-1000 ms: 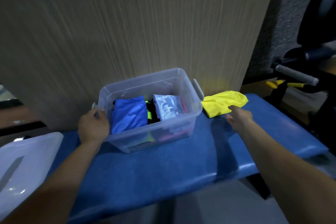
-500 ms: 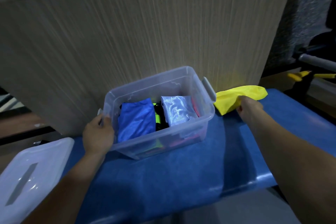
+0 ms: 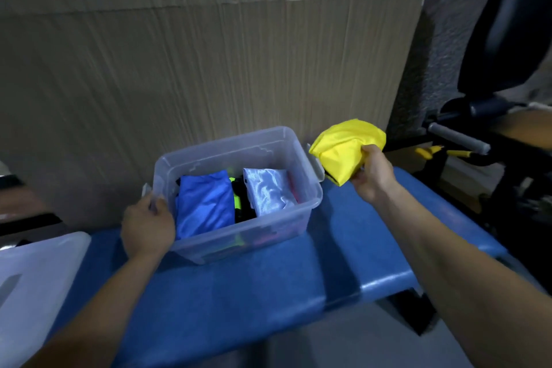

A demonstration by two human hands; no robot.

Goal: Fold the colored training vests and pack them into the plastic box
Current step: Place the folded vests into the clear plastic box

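Because it is thin, glossy cloth, the yellow vest [image 3: 346,148] will likely be very light, limp and slippery, so its folds may slide open; pinching the whole bundle across its layers, as now, looks the safest hold. The right hand [image 3: 372,175] grips the folded vest in the air, just beside the right end of the clear plastic box [image 3: 294,215]. The left hand [image 3: 148,225] curls over the box's left rim. Blue and pale silver folded vests already lie inside. A second ago the yellow vest lay flat on the blue bench [image 3: 343,266] with the right hand only reaching it.
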